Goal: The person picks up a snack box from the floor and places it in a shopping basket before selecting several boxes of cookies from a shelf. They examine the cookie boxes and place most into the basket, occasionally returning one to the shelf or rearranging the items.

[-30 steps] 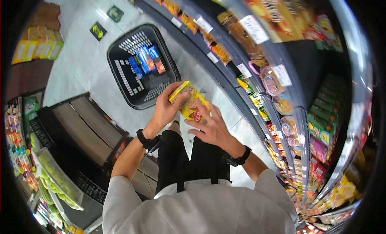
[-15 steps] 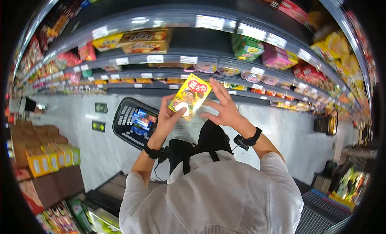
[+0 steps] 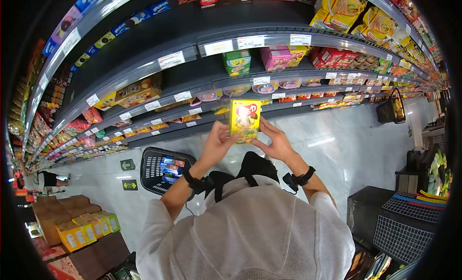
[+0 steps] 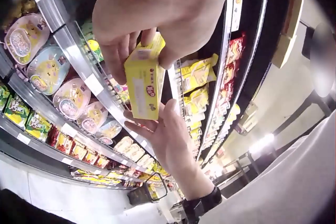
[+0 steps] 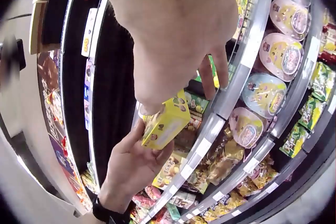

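A yellow snack box [image 3: 245, 117] with a red label stands upright before me in the head view, its front towards me. My left hand [image 3: 218, 141] grips it by the lower left side, thumb on the front and fingers behind. In the left wrist view the yellow box [image 4: 144, 85] shows its narrow side between thumb and fingers. At the lower right edge, the thumb of my right hand [image 3: 278, 141] touches the box. The right wrist view shows that hand's fingers [image 5: 207, 79] fairly straight and apart from the box.
Shelves [image 3: 159, 37] with price tags run across the front, bearing boxed and bagged snacks. A black shopping basket [image 3: 144, 165] holding blue packs stands on the floor at left. Another basket [image 3: 385, 114] is at far right. Yellow cartons [image 3: 72, 235] sit on a stand behind left.
The view has swung round from the floor and basket to face the shelves. The box has turned upright and stayed in the left hand; the right hand has come back to its lower edge.
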The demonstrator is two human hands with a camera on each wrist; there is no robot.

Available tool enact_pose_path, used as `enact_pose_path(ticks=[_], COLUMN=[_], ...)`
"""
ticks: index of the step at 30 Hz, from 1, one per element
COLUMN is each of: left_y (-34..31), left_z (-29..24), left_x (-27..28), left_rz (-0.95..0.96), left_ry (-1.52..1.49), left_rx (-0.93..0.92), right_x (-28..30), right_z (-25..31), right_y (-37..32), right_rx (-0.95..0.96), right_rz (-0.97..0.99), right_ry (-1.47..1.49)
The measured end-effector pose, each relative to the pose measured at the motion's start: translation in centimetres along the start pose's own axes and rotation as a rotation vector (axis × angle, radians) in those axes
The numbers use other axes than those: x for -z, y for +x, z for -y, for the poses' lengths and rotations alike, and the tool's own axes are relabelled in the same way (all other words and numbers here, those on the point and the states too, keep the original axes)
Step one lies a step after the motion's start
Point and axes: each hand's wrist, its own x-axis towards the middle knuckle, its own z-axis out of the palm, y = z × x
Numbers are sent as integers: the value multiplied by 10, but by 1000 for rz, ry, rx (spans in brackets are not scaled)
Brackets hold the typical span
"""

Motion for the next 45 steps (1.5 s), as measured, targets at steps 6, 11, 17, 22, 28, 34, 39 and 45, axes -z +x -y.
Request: enact_pose_path(ticks=[6,11,17,22,28,34,39,45], left_y=[76,140,198,218,256,294,317,333], left_z=[11,26,35,33,46,56,63,82], left_x=[-87,-137,-151,-165,-205,-238,-253,-260], left_rz=[-61,-196,-315,-286,-231,-63,132,99], left_ry=[336,497,581,655,713,677,494,506], left_rx=[-135,-127,-163,-184,-209,-151,-42,40], right_x=[68,108,124,132,153,160,142,146], right_z=[-75,-157,-203,-218,-258,-291,-335,-315], right_y=[15,40,75,89,88,103,111,129], right_rx=[-82,-24,-43,-167,-144,-210,-318,-442], right_rz=[-56,-63,-38,-63,-265,-485,-592,-708], right_ry=[105,92,152,225,91,285,248,407])
